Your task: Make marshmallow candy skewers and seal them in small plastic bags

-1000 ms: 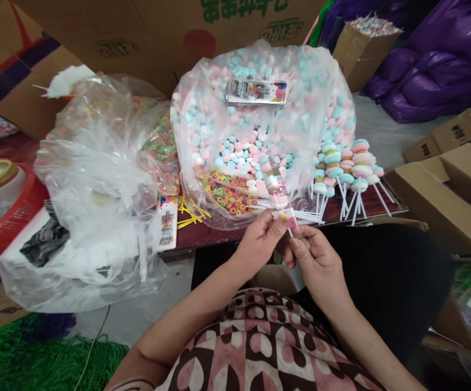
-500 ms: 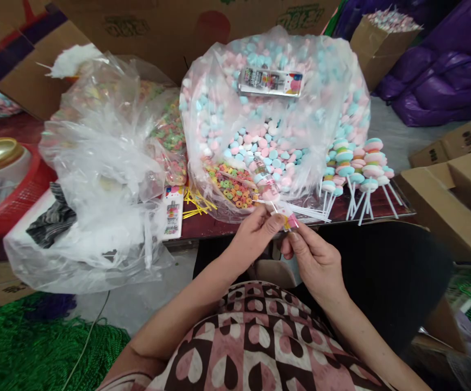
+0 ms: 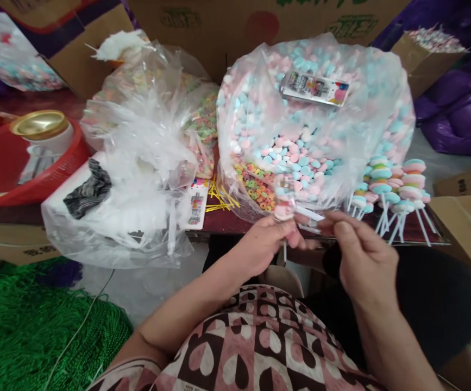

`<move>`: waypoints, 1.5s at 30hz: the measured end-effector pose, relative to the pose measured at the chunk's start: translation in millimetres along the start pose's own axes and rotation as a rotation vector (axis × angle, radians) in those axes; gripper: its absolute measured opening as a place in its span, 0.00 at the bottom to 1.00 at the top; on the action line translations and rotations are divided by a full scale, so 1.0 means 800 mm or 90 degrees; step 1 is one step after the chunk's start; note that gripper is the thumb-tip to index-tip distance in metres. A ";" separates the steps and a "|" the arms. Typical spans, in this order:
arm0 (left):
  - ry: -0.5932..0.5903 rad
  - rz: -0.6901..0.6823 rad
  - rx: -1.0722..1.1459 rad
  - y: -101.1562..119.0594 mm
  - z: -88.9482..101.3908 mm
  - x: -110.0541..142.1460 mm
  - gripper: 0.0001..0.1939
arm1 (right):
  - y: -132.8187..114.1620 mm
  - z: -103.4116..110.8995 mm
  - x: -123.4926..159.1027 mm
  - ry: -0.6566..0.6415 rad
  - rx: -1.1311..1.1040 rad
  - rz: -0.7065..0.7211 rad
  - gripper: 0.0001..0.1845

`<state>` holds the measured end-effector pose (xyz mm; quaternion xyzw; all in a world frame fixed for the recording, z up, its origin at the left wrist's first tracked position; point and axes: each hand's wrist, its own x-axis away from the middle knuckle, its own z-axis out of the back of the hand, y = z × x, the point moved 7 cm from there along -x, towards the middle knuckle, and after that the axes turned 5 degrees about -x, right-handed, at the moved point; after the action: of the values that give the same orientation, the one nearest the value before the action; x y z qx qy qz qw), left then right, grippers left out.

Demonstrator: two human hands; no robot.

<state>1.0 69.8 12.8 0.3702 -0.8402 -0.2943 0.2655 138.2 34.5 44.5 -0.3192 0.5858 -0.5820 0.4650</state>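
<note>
My left hand (image 3: 270,239) is closed around the lower end of a candy skewer (image 3: 284,203) in a clear printed wrapper. Its white stick (image 3: 284,252) pokes out below the fingers. To the right, apart from it, my right hand (image 3: 368,252) is pinched, its fingertips blurred by motion; I cannot make out what is between them. Behind the hands stands a large clear bag of pink, blue and white candies (image 3: 300,155), with colourful ring candies (image 3: 255,184) at its front left. Finished-looking candy skewers (image 3: 412,182) rest in a cluster to the right.
Yellow twist ties (image 3: 221,198) and a printed wrapper stack (image 3: 198,203) lie left of the candy bag. Another wrapper pack (image 3: 314,88) rests on top of it. Further left are a crumpled clear bag (image 3: 137,179) and a red basket (image 3: 78,155). An open carton (image 3: 461,217) stands at right.
My right hand has come away from the wrapped skewer and moved right. My left hand still holds the skewer. The view has turned to the left, so the scene sits further right.
</note>
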 end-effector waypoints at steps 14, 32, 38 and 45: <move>0.151 -0.171 -0.578 0.038 0.029 0.027 0.11 | -0.008 -0.079 -0.020 -0.032 -0.159 -0.014 0.16; 0.363 -0.307 -0.021 0.124 0.171 0.093 0.15 | 0.026 -0.291 -0.024 -0.478 0.643 0.355 0.11; 0.351 -0.293 -0.003 0.115 0.180 0.091 0.14 | 0.038 -0.279 -0.030 -0.430 0.680 0.322 0.13; 0.360 -0.290 0.016 0.114 0.185 0.090 0.13 | 0.039 -0.266 -0.040 -0.383 0.569 0.275 0.09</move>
<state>-182.0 108.3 -9.2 0.6177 -0.6334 -0.2214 0.4102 -39.6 149.4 -4.2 -0.1164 0.1769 -0.5484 0.8090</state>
